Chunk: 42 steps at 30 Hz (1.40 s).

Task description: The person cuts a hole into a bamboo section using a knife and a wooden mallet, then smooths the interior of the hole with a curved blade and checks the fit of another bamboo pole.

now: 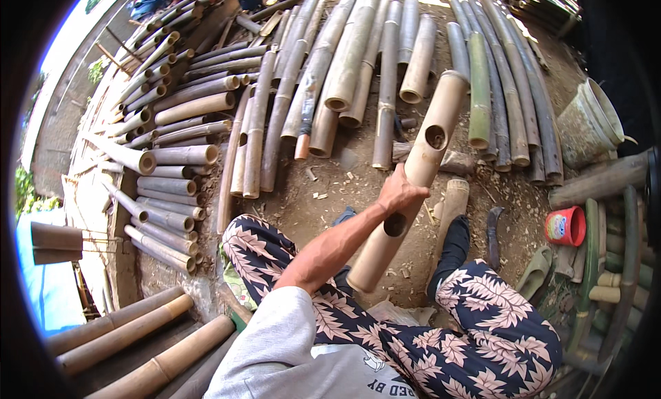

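My left hand (pixel 403 190) is closed around the middle of a pale bamboo tube (pixel 447 103). The tube is held up at a slant in front of my legs, its upper end leaning away to the right. Two round holes are cut in its wall, one above my hand and one below it. My right hand is out of view. Beneath the raised tube, another bamboo piece (pixel 454 196) lies on the ground beside my dark-covered right foot (pixel 455 244). A dark curved blade (pixel 493 235) lies to the right of that foot.
Long bamboo poles (pixel 348 68) lie in rows ahead, with stacked poles (pixel 180 156) at the left. On the right are a dirty white bucket (pixel 586 123), a small red tub (pixel 577 227), a slip-on shoe (pixel 534 271) and more bamboo. Wood chips litter the dirt floor (pixel 303 223).
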Each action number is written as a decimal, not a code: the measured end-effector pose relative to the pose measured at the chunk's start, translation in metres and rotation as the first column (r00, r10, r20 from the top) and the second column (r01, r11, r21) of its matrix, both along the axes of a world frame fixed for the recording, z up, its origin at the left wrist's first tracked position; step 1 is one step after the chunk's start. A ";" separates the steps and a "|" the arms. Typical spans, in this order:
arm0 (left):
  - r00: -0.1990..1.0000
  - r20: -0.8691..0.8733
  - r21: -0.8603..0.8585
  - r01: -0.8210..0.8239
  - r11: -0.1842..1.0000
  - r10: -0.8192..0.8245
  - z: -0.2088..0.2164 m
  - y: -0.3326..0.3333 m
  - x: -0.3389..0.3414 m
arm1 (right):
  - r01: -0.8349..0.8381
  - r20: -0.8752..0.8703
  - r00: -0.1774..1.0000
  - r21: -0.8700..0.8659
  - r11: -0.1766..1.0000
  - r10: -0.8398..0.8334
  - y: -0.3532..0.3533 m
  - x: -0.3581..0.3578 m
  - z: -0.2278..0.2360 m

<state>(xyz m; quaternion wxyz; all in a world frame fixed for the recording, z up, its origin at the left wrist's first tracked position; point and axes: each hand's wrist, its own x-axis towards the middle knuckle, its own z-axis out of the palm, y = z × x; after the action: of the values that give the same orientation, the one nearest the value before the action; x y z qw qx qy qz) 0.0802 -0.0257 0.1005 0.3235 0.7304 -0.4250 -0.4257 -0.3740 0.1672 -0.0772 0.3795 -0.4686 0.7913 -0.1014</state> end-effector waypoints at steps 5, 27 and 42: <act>0.701 0.686 -0.030 0.294 0.955 -0.194 0.103 -0.024 0.165 | 0.032 -0.080 0.996 -0.003 0.999 -0.033 -0.011 -0.019 0.004; 0.169 0.885 0.133 0.800 0.585 -0.434 0.112 0.028 0.261 | -0.921 0.576 0.242 -0.117 0.372 0.781 -0.180 0.340 0.278; 0.612 0.713 0.282 -0.697 0.660 0.342 -0.108 0.315 0.446 | -0.687 0.857 0.303 -0.106 0.718 0.416 -0.168 0.466 0.234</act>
<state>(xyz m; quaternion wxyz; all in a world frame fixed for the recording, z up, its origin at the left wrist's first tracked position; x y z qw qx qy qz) 0.5265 0.2891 -0.0073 0.0668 0.9784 -0.1249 -0.1507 0.0925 -0.0006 0.1571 0.7810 -0.5449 0.2991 -0.0602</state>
